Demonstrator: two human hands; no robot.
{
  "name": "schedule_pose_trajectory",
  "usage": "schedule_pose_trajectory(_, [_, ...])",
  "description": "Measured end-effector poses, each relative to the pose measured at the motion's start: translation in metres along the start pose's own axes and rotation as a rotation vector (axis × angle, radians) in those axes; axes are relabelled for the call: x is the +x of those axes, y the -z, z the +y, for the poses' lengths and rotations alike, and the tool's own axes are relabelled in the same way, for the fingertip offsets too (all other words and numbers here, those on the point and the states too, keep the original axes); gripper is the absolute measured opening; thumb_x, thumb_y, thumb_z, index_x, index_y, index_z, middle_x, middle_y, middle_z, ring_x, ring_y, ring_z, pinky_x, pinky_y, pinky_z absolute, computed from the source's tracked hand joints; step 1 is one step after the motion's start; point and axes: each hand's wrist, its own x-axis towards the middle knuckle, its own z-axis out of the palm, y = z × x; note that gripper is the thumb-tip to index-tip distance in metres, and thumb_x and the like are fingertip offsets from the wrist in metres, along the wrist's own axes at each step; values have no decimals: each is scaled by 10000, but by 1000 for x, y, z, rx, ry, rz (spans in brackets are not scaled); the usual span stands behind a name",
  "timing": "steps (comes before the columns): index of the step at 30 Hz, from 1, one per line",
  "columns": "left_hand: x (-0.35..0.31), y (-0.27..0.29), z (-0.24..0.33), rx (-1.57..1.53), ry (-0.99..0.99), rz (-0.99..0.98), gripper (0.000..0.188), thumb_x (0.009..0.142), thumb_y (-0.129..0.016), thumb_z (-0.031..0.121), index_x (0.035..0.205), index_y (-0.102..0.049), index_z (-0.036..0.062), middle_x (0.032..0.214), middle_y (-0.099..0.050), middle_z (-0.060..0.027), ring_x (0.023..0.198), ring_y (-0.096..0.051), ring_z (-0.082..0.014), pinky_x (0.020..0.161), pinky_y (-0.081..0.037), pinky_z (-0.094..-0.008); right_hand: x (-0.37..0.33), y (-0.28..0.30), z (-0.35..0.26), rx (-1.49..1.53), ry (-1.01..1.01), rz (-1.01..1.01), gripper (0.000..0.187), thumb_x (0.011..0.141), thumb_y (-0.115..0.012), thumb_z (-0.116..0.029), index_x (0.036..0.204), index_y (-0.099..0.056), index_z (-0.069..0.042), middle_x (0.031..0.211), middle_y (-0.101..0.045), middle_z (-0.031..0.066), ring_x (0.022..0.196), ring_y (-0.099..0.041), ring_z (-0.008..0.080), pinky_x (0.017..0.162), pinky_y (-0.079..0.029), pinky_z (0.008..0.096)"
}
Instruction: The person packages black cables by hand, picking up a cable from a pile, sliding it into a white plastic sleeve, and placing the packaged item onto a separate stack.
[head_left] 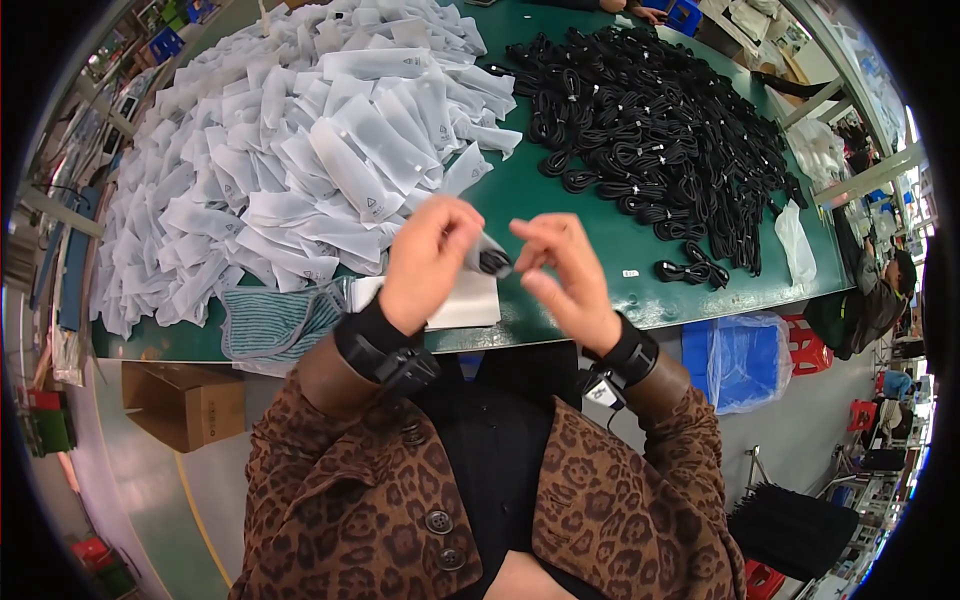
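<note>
My left hand [428, 262] pinches a frosted plastic bag [478, 246] above the near edge of the green table. Inside the bag's open end shows a coiled black cable [494, 262]. To the right of it, my right hand [568, 278] has its thumb and fingers apart and holds nothing that I can see. Below the bag lies a white pad of paper [470, 308] at the table edge. A large heap of frosted bags [290, 150] covers the left of the table, and a heap of bundled black cables [650, 120] covers the right.
A striped teal cloth [275, 322] lies at the near left edge. One loose bag [795, 245] sits at the right. A blue bin with a clear liner [738, 362] and a cardboard box [185, 405] stand below the table [600, 215]. Another person's hand [652, 16] shows at the far side.
</note>
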Motion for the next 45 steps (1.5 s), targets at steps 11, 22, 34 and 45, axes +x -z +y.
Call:
schedule_pose_trajectory(11, [127,100,11,-25,-6,258,215,998,-577,213,900,-644,33,632,-501,38,533,-404,-60,490,-298,-232,60,60,156,-1127,136,-56,270,901,-681,-246,1151,-662,-143,894,-619,149,796,-606,326,669,-512,427])
schedule_pose_trajectory(22, [162,159,6,-135,81,263,272,1011,-564,242,1067,-592,-23,780,-627,-51,635,-591,-121,570,-434,-246,33,47,129,-1230,-48,-110,268,782,-692,-209,925,-528,-52,761,-607,101,755,-612,309,659,-481,439])
schedule_pose_trajectory(34, [-7,50,-10,357,-44,-195,162,900,-680,95,1054,-656,49,1020,-648,-70,870,-616,-169,739,-486,-280,2,44,117,-1010,-89,-70,361,800,-661,-37,1126,-513,12,843,-636,181,783,-641,347,653,-494,452])
schedule_pose_trajectory(45, [-62,-22,-39,605,-248,-163,184,836,-723,100,983,-630,42,893,-559,-90,827,-612,-284,692,-495,-365,-33,25,73,-748,34,-31,327,817,-730,-32,1100,-573,14,884,-634,166,811,-636,380,689,-515,436])
